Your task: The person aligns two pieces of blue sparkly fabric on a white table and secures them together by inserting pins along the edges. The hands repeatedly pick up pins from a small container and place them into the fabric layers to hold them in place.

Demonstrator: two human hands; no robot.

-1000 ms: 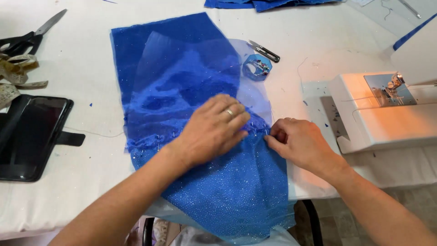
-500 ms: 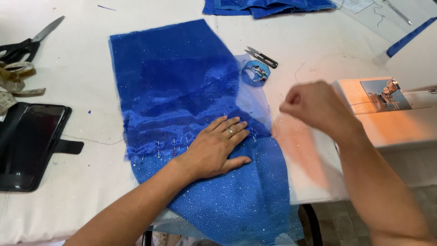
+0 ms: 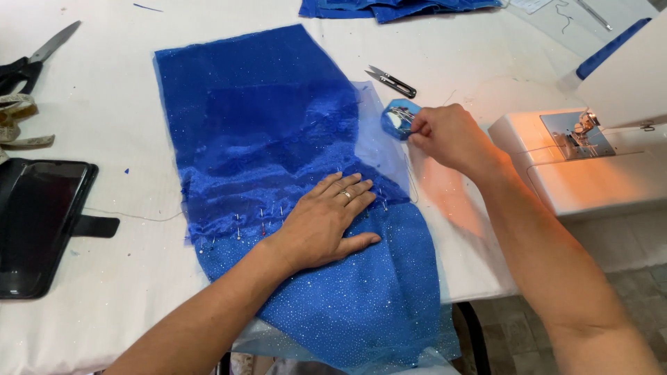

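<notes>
A piece of sparkly blue fabric (image 3: 264,132) lies spread on the white table (image 3: 111,292), with a row of pins (image 3: 240,226) across its gathered middle. My left hand (image 3: 326,219) lies flat, palm down, on the fabric just right of the pins, a ring on one finger. My right hand (image 3: 445,135) is at a small blue pin holder (image 3: 397,119) beside the fabric's right edge, fingertips pinched at the pins in it. Whether a pin is between the fingers cannot be told.
Small thread snips (image 3: 392,81) lie behind the pin holder. A white sewing machine (image 3: 597,156) with its lamp on stands at the right. A black phone case (image 3: 38,222) and large scissors (image 3: 31,62) sit at the left. More blue cloth (image 3: 396,8) lies at the back.
My right hand left the pinned seam, lifted, and moved back right to the blue pin holder. My left hand stayed flat on the fabric, shifting slightly right.
</notes>
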